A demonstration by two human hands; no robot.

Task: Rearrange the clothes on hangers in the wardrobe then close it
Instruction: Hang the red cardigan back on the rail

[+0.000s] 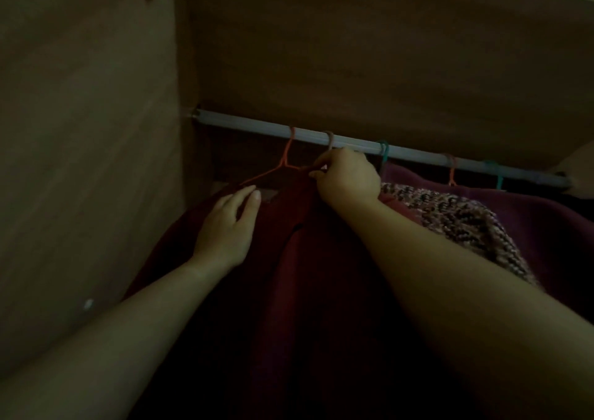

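A grey rail [244, 125] crosses the dim wardrobe from the left wall down to the right. An orange hanger [284, 161] hooks over it and carries a dark red garment [321, 291]. My right hand [347, 178] pinches the hanger's right arm at the garment's collar. My left hand [228, 226] lies with straight fingers on the garment's left shoulder, just below the hanger's left arm. To the right hang a speckled knit garment [463, 217] and a purple garment [546, 223]. Their hangers are mostly hidden.
Along the rail sit more hooks: a brownish hook [330, 140], a teal hook [384, 151], another orange hook [452, 170] and a second teal hook [499, 178]. The wardrobe's wooden left wall [90, 162] stands close beside my left arm. A wooden shelf [385, 50] runs above the rail.
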